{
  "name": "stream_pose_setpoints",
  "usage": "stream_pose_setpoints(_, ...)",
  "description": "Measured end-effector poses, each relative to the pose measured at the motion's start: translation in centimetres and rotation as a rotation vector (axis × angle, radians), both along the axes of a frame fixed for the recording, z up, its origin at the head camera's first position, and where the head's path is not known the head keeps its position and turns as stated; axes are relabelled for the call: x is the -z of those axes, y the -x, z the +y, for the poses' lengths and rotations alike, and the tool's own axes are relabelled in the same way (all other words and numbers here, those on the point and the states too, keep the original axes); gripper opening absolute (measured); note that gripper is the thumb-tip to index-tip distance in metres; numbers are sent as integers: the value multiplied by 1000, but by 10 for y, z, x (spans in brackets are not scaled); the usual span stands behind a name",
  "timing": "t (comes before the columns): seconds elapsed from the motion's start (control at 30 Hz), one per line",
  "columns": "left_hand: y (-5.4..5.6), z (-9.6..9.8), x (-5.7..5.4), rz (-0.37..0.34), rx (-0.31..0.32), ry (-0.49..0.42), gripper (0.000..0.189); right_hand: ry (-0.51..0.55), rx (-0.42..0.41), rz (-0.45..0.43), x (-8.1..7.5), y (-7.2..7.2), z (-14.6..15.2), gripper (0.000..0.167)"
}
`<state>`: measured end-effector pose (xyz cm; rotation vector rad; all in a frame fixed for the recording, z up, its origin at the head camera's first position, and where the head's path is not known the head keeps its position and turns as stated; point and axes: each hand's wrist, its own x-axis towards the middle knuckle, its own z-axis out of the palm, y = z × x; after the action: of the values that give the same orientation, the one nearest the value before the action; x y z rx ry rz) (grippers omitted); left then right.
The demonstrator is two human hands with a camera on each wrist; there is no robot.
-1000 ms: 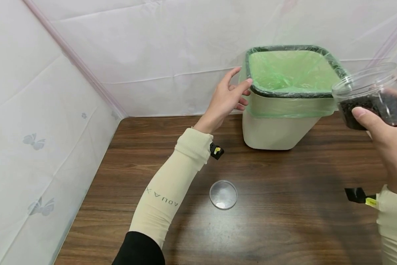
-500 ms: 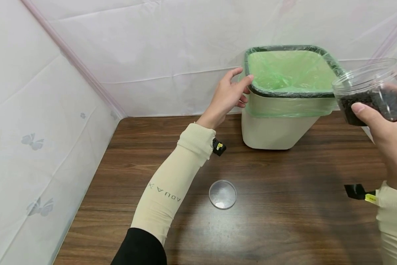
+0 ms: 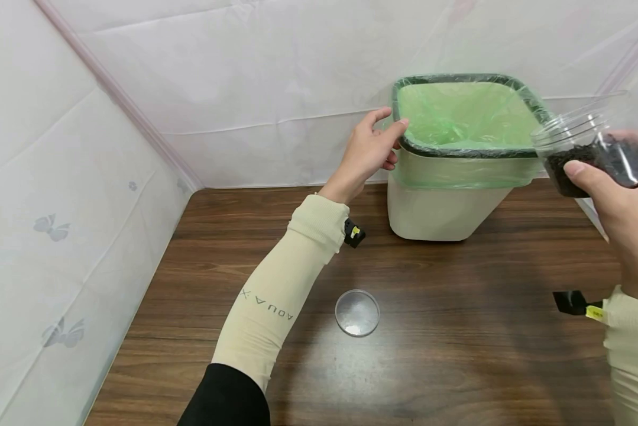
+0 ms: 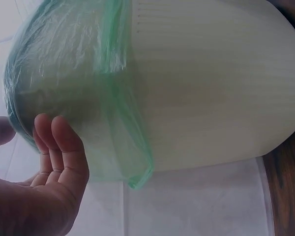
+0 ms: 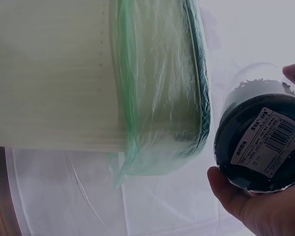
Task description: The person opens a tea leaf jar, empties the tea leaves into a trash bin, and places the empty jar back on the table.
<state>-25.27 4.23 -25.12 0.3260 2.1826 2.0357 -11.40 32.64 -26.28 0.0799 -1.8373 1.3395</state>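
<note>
My right hand (image 3: pixel 630 234) grips a clear plastic jar (image 3: pixel 624 157) part-filled with small black granules. The jar is tilted, its open mouth facing the right rim of a pale trash bin (image 3: pixel 436 216). In the right wrist view the jar's dark base shows a white barcode label (image 5: pixel 268 142). A green bag (image 3: pixel 473 112) lines the bin and folds over its dark rim. My left hand (image 3: pixel 369 148) is at the bin's left side, its thumb tip at the rim corner and its fingers loosely bent along the outside.
A round clear lid (image 3: pixel 358 313) lies flat on the brown wooden table (image 3: pixel 446 355), in front of the bin. White sheeting (image 3: pixel 255 89) hangs behind the table and along its left side.
The jar has tipped further toward the bin, its base rising, and the granules have shifted toward the mouth. My left hand has edged slightly right against the bin's rim.
</note>
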Motion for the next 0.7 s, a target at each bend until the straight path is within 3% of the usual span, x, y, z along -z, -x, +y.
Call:
stream_pose_setpoints(0.23,0,1,1,21,12,-15,54,163,-3,-61,-5,4,-2,75)
stream_pose_setpoints(0.4,-1,0,2,29,34,-50,54,152,34,-92,-8,6,-3,74)
stream_pose_setpoints(0.5,-1,0,3,34,36,-52,54,156,12,-69,-9,9,-3,73)
stream_pose_setpoints(0.7,-2,1,4,45,39,-61,56,285,-84,6,-10,13,-3,71)
